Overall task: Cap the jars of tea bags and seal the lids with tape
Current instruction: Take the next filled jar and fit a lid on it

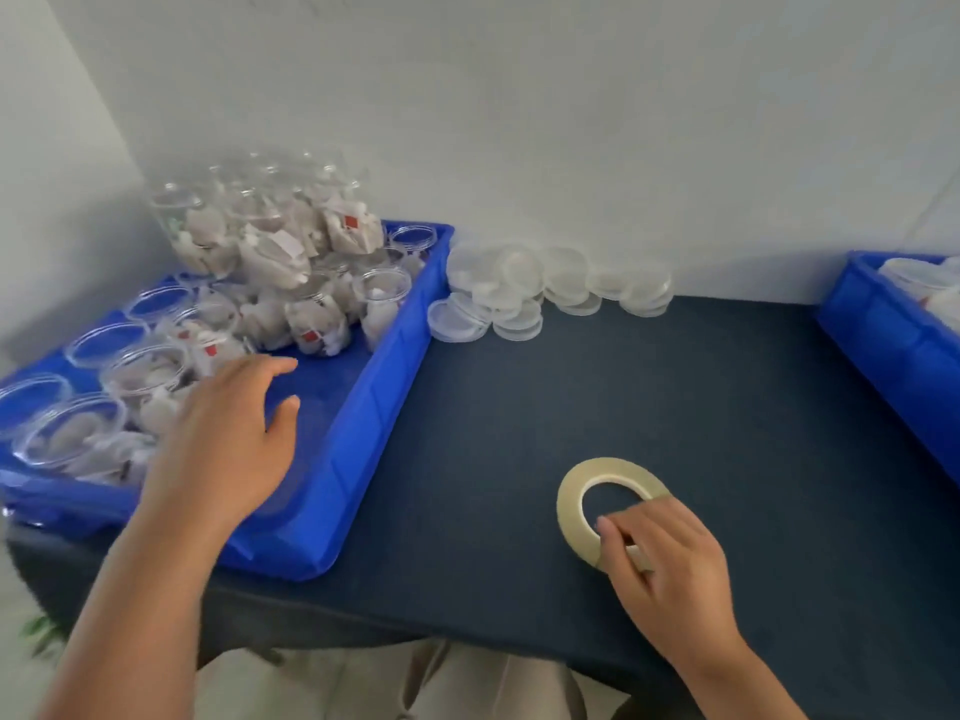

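- Step in hand, as judged: fetch one filled jar from the tray (384, 366) for capping. Taping comes after.
- Left hand (228, 439): above the tray's near half at 9 o'clock, fingers spread wide, thumb apart, holding nothing. Blur hides whether a fingertip touches a jar.
- Right hand (660, 558): at 5 o'clock, fingers curled over the near edge of the tape (569, 506), pinching it. The tape lies flat on the table (571, 387).
- Jars (317, 324): clear and uncapped, many with tea bags inside, crowded in the tray from 9 to 11 o'clock. Some are piled on others at the far end.
- Lids (519, 283): a loose pile on the table at 12 o'clock, just beside the tray's far right corner.
- Take a jar from the near rows, not from the pile. Pulling from under the pile is likely to tip open jars and spill bags.
- Grip the jar wall below the rim, leaving the mouth free for the lid. The thin clear plastic will probably flex, so squeeze lightly.
- Tuck any tags inside before capping. A tag caught under the lid would likely spoil the seal.
- Set the jar on bare table between tray and tape, at 6 to 7 o'clock, then reach for a lid.
- Find the tape's free end before it is needed. It is not visible here.
- Bin (883, 324) at 3 o'clock: holds clear items, possibly finished jars, but this is not certain.
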{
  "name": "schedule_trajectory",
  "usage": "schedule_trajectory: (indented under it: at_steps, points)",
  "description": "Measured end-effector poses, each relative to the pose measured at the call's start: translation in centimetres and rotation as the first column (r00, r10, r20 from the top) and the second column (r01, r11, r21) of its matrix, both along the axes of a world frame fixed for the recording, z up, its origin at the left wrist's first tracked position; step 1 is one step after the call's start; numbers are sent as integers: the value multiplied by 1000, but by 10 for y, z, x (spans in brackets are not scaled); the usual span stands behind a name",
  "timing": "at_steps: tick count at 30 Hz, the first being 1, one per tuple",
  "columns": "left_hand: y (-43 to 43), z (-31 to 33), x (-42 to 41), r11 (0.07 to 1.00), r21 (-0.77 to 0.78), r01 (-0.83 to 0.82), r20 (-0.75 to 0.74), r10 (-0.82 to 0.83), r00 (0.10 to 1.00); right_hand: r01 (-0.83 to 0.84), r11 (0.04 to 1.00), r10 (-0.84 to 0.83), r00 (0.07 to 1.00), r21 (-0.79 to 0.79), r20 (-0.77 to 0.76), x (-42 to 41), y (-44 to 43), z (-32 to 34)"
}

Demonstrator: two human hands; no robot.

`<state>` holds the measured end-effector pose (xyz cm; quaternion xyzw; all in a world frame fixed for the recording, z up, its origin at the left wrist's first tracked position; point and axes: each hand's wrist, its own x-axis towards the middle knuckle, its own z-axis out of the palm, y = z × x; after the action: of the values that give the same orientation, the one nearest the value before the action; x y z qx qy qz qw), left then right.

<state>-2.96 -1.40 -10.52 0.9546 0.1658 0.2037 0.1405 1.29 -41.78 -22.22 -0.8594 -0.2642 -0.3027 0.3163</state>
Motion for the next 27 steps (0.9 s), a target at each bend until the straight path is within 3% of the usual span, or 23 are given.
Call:
schedule_trajectory:
  at_steps: [3,5,12,18,21,23,25,27]
  points:
    - [30,18,40,999,24,30,-242,-23,970,-9,1000,9,1000,-9,13,2,4,-1]
    - [37,26,75,995,56,82,-307,-61,950,-2,1000,2,1000,3,5,3,4,1]
    - [50,13,154,981,186,57,-367,15,930,24,1000,-24,1000,-3,15,2,4,1]
    - [49,13,178,973,199,-117,-203,158,966,17,1000,-17,1000,-9,11,4,5,3]
    - [46,12,187,960,278,46,-180,4,984,8,1000,-8,1000,-10,3,6,4,0]
    - [42,8,196,943,266,198,-296,-116,948,9,1000,-9,1000,0,-2,7,4,-2]
    - [38,3,205,953,202,228,-377,-139,916,13,1000,-13,1000,6,-6,9,4,-3]
    - [36,-1,209,971,150,187,-330,-129,935,15,1000,-15,1000,10,-8,9,3,-4]
